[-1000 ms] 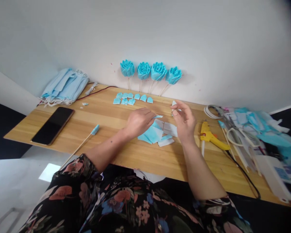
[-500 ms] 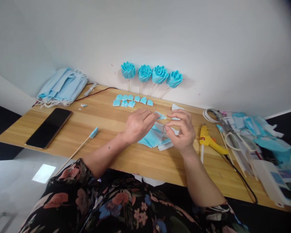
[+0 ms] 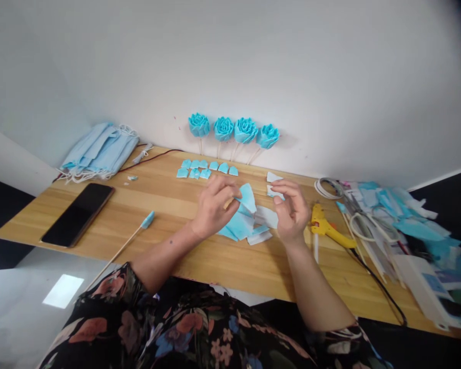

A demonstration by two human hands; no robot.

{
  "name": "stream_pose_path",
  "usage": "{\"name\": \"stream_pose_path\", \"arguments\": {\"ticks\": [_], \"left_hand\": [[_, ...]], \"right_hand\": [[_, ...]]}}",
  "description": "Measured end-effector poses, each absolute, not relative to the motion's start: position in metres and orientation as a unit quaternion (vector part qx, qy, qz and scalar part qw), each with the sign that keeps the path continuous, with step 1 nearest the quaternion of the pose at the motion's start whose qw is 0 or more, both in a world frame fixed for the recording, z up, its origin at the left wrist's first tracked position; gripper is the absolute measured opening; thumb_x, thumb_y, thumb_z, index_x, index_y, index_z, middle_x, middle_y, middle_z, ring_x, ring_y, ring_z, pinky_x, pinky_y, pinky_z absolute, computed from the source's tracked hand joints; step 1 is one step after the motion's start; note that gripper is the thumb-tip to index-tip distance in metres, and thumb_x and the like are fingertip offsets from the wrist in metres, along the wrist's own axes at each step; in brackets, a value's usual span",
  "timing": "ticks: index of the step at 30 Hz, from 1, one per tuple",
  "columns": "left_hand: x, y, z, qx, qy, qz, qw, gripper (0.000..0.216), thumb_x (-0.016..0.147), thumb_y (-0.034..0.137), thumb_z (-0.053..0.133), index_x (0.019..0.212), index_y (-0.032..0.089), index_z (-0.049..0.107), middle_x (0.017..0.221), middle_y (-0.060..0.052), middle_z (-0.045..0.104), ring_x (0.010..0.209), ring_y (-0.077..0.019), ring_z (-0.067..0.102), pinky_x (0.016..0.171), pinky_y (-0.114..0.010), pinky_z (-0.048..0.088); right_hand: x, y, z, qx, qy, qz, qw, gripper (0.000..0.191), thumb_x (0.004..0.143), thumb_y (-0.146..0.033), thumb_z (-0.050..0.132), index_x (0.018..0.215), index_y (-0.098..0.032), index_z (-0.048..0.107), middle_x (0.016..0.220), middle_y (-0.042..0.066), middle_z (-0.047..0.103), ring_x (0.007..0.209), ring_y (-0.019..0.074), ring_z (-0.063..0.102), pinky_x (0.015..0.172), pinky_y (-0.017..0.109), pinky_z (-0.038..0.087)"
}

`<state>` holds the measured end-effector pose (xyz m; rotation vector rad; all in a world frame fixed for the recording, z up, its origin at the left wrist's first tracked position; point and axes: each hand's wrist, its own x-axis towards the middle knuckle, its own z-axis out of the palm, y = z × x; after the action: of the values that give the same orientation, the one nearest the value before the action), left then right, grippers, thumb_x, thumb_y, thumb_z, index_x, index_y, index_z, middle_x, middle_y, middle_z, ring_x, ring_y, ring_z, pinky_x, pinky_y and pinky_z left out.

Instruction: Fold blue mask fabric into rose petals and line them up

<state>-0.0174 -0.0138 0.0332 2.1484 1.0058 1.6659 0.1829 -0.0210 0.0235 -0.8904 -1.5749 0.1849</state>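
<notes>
Between the thumb and fingers of my left hand [image 3: 217,205] is a pale blue fabric piece [image 3: 248,199], held upright above the table. My right hand [image 3: 292,210] hovers to its right, fingers curved and thumb apart, with nothing visible between them. Under and between the hands lie blue fabric scraps [image 3: 238,226] and a white scrap [image 3: 266,217]. Just behind the right fingertips are two small whitish pieces, one of them a white cutout [image 3: 273,177]. Several blue petal pieces [image 3: 214,166] lie in two rows beyond my left hand.
Several blue fabric roses [image 3: 246,130] on sticks lean against the wall. A mask stack [image 3: 100,148], a phone [image 3: 79,214] and a blue-tipped stick [image 3: 125,246] are at left. At right lie a yellow glue gun [image 3: 330,230], scissors [image 3: 363,225] and blue scraps [image 3: 418,215].
My hands have moved apart. The fabric piece that was low between them is now raised upright in my left hand. The whole view has shifted slightly.
</notes>
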Motion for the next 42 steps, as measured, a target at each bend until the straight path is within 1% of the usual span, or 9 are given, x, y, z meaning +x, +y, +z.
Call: {"name": "stream_pose_path", "arguments": {"ticks": [2,5,8,13,19,28,33,37,42], "left_hand": [[-0.015,-0.010,0.033,0.656,0.379,0.568,0.322,0.009,0.080,0.016,0.063,0.076,0.019,0.055,0.074,0.000,0.058,0.068,-0.0117,0.051,0.067,-0.028,0.040],[-0.013,-0.003,0.030,0.491,0.375,0.505,0.602,0.019,0.078,0.025,0.069,0.077,0.019,0.050,0.062,0.005,0.051,0.054,-0.0082,0.045,0.054,-0.024,0.034],[-0.013,0.001,0.027,0.405,0.354,0.457,0.708,0.021,0.076,0.025,0.073,0.078,0.018,0.053,0.057,0.006,0.050,0.049,-0.0063,0.043,0.051,-0.022,0.031],[-0.010,-0.003,0.026,0.444,0.371,0.409,0.705,0.019,0.073,0.027,0.077,0.079,0.015,0.064,0.058,0.005,0.053,0.051,-0.0051,0.042,0.052,-0.021,0.029],[-0.008,-0.005,0.023,0.493,0.369,0.397,0.680,0.017,0.072,0.029,0.074,0.079,0.015,0.068,0.058,0.006,0.053,0.052,-0.0050,0.039,0.053,-0.022,0.029],[-0.007,-0.007,0.023,0.501,0.370,0.384,0.682,0.025,0.070,0.033,0.076,0.087,0.015,0.073,0.066,0.004,0.059,0.054,-0.0054,0.043,0.053,-0.021,0.031],[-0.008,-0.006,0.024,0.509,0.387,0.383,0.667,0.027,0.074,0.041,0.073,0.071,0.014,0.069,0.058,0.004,0.051,0.054,-0.0062,0.041,0.053,-0.022,0.030],[-0.008,-0.005,0.021,0.497,0.407,0.381,0.665,0.027,0.073,0.039,0.074,0.065,0.014,0.068,0.053,0.004,0.048,0.051,-0.0058,0.037,0.051,-0.022,0.027],[-0.006,-0.002,0.020,0.463,0.437,0.381,0.671,0.021,0.071,0.035,0.077,0.074,0.015,0.073,0.055,0.004,0.054,0.050,-0.0058,0.040,0.049,-0.022,0.028]], "right_hand": [[0.184,-0.020,0.022,-0.397,-0.678,0.096,0.612,0.014,0.090,-0.030,0.056,0.100,-0.026,0.066,0.106,0.007,0.069,0.110,0.0275,0.063,0.099,0.053,0.050],[0.184,-0.019,0.020,-0.401,-0.677,0.124,0.605,0.018,0.091,-0.033,0.057,0.105,-0.028,0.067,0.110,0.007,0.069,0.113,0.0272,0.063,0.100,0.052,0.050],[0.184,-0.019,0.019,-0.424,-0.678,0.150,0.582,0.024,0.092,-0.034,0.058,0.113,-0.029,0.068,0.115,0.006,0.069,0.113,0.0253,0.063,0.099,0.048,0.050],[0.183,-0.014,0.017,-0.470,-0.675,0.220,0.524,0.030,0.095,-0.042,0.056,0.119,-0.028,0.068,0.112,0.005,0.073,0.106,0.0221,0.067,0.098,0.043,0.051],[0.182,-0.012,0.025,-0.477,-0.651,0.333,0.488,0.033,0.094,-0.050,0.056,0.102,-0.025,0.075,0.097,0.004,0.077,0.095,0.0203,0.070,0.089,0.037,0.053],[0.181,-0.007,0.032,-0.502,-0.639,0.352,0.465,0.018,0.083,-0.038,0.068,0.081,-0.021,0.075,0.082,0.001,0.076,0.077,0.0174,0.068,0.074,0.031,0.053],[0.178,-0.007,0.032,-0.501,-0.639,0.359,0.460,0.018,0.081,-0.038,0.069,0.079,-0.021,0.076,0.079,0.001,0.076,0.071,0.0163,0.067,0.068,0.030,0.052],[0.179,-0.006,0.031,-0.496,-0.645,0.364,0.453,0.017,0.081,-0.037,0.069,0.080,-0.022,0.076,0.080,0.001,0.077,0.072,0.0162,0.068,0.070,0.030,0.052],[0.182,-0.004,0.027,-0.484,-0.692,0.316,0.432,0.016,0.084,-0.035,0.068,0.085,-0.023,0.078,0.086,0.001,0.078,0.081,0.0183,0.071,0.078,0.033,0.054]]}}
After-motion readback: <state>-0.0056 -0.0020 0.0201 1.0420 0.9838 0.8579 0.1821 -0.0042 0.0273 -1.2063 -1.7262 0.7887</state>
